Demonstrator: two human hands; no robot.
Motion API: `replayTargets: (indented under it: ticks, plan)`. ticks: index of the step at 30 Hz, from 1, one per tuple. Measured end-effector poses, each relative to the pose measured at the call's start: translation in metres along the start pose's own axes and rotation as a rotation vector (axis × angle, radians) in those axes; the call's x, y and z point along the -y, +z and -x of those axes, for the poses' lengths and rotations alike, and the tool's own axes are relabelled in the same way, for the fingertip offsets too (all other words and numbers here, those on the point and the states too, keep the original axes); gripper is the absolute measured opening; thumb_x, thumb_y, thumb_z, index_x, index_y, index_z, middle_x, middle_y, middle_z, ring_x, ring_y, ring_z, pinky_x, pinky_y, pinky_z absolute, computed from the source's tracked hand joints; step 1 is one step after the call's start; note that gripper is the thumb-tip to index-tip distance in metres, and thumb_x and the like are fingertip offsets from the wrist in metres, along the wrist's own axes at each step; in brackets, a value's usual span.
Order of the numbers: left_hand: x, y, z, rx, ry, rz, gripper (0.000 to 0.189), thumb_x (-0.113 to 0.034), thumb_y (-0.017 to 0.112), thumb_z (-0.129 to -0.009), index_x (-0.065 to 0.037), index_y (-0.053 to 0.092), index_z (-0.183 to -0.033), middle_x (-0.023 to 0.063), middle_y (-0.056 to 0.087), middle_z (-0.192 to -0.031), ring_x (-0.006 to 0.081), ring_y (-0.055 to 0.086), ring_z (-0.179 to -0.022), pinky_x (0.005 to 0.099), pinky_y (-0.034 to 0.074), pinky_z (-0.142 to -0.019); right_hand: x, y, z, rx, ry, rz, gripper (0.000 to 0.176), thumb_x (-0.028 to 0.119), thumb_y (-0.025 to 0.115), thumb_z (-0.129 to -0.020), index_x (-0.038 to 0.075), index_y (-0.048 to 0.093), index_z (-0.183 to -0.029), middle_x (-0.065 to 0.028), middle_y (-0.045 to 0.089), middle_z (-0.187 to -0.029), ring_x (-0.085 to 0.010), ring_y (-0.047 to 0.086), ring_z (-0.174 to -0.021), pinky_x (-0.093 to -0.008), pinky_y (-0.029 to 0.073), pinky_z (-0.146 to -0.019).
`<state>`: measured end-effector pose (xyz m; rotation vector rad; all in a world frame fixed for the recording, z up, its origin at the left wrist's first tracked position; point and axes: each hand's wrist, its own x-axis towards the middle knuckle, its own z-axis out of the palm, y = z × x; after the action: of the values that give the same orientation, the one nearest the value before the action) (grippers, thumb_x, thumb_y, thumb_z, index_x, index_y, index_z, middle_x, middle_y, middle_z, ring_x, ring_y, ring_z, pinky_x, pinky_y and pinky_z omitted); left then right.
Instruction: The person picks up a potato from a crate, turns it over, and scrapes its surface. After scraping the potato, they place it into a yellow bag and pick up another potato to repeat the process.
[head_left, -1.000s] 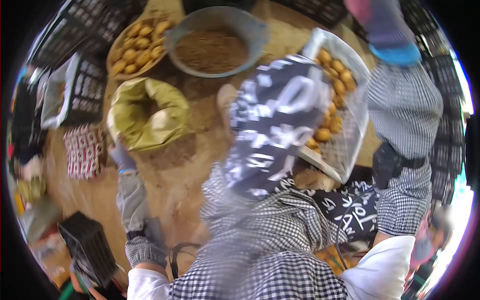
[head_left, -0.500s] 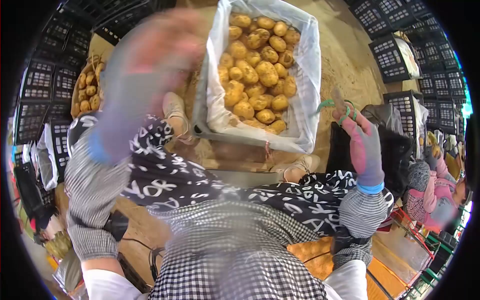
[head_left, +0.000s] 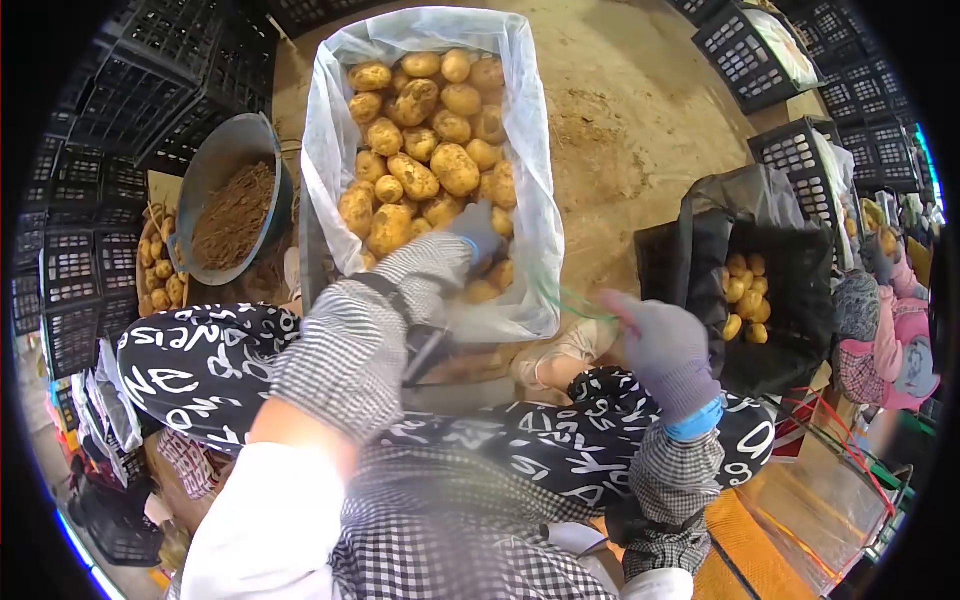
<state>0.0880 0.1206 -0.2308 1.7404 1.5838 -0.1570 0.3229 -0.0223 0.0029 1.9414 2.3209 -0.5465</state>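
My left hand (head_left: pixel 479 229), in a grey glove with a blue cuff, reaches down into the lined crate (head_left: pixel 537 215). Its fingers are hidden against the potatoes (head_left: pixel 413 176), which look yellow-brown and dirt-specked. White plastic film lines the crate and folds over its rim. Right of the crate, my right hand (head_left: pixel 665 345) wears a grey and pink glove. Its fingers are closed on a thin green string (head_left: pixel 570 303), whose loose ends trail toward the crate's right side. Motion blurs both the string and the fingertips.
A tub of soil (head_left: pixel 236 215) stands left of the crate, by more potatoes (head_left: pixel 160 265). On the right, a black-lined crate (head_left: pixel 690 270) holds several small potatoes (head_left: pixel 745 295). Black crates (head_left: pixel 150 60) are stacked around. A person in pink (head_left: pixel 905 330) works at far right.
My left hand has come down from the raised, blurred position at the left into the crate. My right hand has moved lower and leftward. The view has shifted, bringing the soil tub and black-lined crate into sight.
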Motion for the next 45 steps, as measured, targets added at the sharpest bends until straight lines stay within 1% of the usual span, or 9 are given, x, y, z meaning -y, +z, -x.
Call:
replayTargets:
  ticks: [2, 7, 10, 16, 21, 27, 36, 39, 45]
  plan:
    - [0.006, -0.028, 0.023, 0.013, 0.037, 0.178, 0.068, -0.024, 0.080, -0.073, -0.004, 0.047, -0.130, 0.0206, 0.056, -0.124, 0.0353, 0.061, -0.111, 0.0402, 0.049, -0.095, -0.002, -0.010, -0.001, -0.039, 0.220, 0.080, 0.040, 0.002, 0.054, -0.080, 0.020, 0.067, -0.113, -0.0118, 0.066, -0.088, -0.0336, 0.065, -0.082, -0.0422, 0.052, -0.071]
    - [-0.006, -0.107, 0.112, 0.188, 0.101, 0.809, 0.068, -0.015, 0.083, -0.072, -0.005, 0.047, -0.129, 0.0104, 0.060, -0.115, 0.0221, 0.062, -0.103, 0.0316, 0.050, -0.092, 0.011, -0.013, -0.017, -0.441, -0.031, -0.160, 0.044, -0.001, 0.056, -0.074, 0.007, 0.061, -0.117, -0.0163, 0.062, -0.118, -0.0350, 0.060, -0.107, -0.0422, 0.048, -0.090]
    - [-0.003, -0.118, 0.155, 0.033, 0.420, 0.965, 0.067, -0.010, 0.081, -0.073, -0.006, 0.047, -0.131, 0.0079, 0.058, -0.116, 0.0186, 0.059, -0.107, 0.0302, 0.048, -0.095, 0.037, -0.023, -0.016, -0.202, -0.244, -0.377, 0.058, 0.001, 0.060, -0.074, 0.007, 0.053, -0.131, -0.0189, 0.055, -0.131, -0.0400, 0.053, -0.118, -0.0421, 0.045, -0.099]
    - [-0.006, -0.120, 0.230, -0.310, 0.689, 0.736, 0.068, -0.006, 0.079, -0.073, -0.005, 0.047, -0.133, 0.0114, 0.052, -0.131, 0.0226, 0.052, -0.123, 0.0340, 0.042, -0.105, 0.116, -0.020, -0.018, 0.277, -0.093, -1.596, 0.060, 0.012, 0.064, -0.090, 0.000, 0.040, -0.143, -0.0106, 0.053, -0.134, -0.0168, 0.052, -0.120, -0.0302, 0.043, -0.099]
    - [-0.002, -0.120, 0.239, -0.452, 0.795, 0.491, 0.074, -0.007, 0.079, -0.073, -0.004, 0.044, -0.137, 0.0170, 0.047, -0.138, 0.0293, 0.049, -0.127, 0.0354, 0.040, -0.107, 0.140, 0.005, -0.030, -0.014, -0.188, -1.470, 0.062, 0.035, 0.060, -0.097, -0.004, 0.043, -0.142, -0.0083, 0.054, -0.130, -0.0137, 0.050, -0.118, -0.0297, 0.039, -0.103]
    - [0.001, -0.107, 0.241, 0.031, 0.596, 1.298, 0.074, -0.015, 0.080, -0.080, -0.003, 0.041, -0.142, 0.0112, 0.048, -0.137, 0.0213, 0.050, -0.125, 0.0320, 0.041, -0.106, 0.130, 0.020, -0.034, 0.054, -0.041, -1.633, 0.060, 0.040, 0.055, -0.099, -0.003, 0.047, -0.140, -0.0089, 0.056, -0.129, -0.0145, 0.051, -0.121, -0.0287, 0.039, -0.104]
    - [0.004, -0.108, 0.234, 0.314, 0.403, 1.664, 0.051, -0.022, 0.061, -0.097, -0.002, 0.043, -0.141, 0.0083, 0.052, -0.131, 0.0176, 0.052, -0.121, 0.0320, 0.044, -0.103, 0.140, 0.039, -0.039, -0.131, -0.244, -1.200, 0.061, 0.005, 0.078, -0.076, 0.005, 0.054, -0.131, -0.0059, 0.061, -0.119, -0.0116, 0.055, -0.112, -0.0271, 0.051, -0.088]
    - [-0.005, -0.098, 0.232, -0.091, 0.455, 1.543, 0.046, -0.021, 0.061, -0.097, -0.002, 0.048, -0.137, 0.0092, 0.054, -0.130, 0.0184, 0.051, -0.122, 0.0334, 0.043, -0.103, 0.141, 0.024, -0.032, -0.011, 0.060, -1.153, 0.074, 0.005, 0.083, -0.070, 0.001, 0.048, -0.135, -0.0072, 0.061, -0.120, -0.0136, 0.060, -0.104, -0.0279, 0.051, -0.088]
    - [0.000, -0.102, 0.235, -0.147, 0.579, 1.220, 0.026, -0.011, 0.069, -0.088, 0.000, 0.066, -0.111, 0.0119, 0.051, -0.135, 0.0171, 0.052, -0.119, 0.0329, 0.043, -0.102, 0.136, 0.033, -0.028, 0.004, 0.139, -1.470, 0.068, 0.008, 0.083, -0.069, 0.001, 0.053, -0.130, -0.0064, 0.064, -0.112, -0.0112, 0.061, -0.098, -0.0274, 0.052, -0.084]
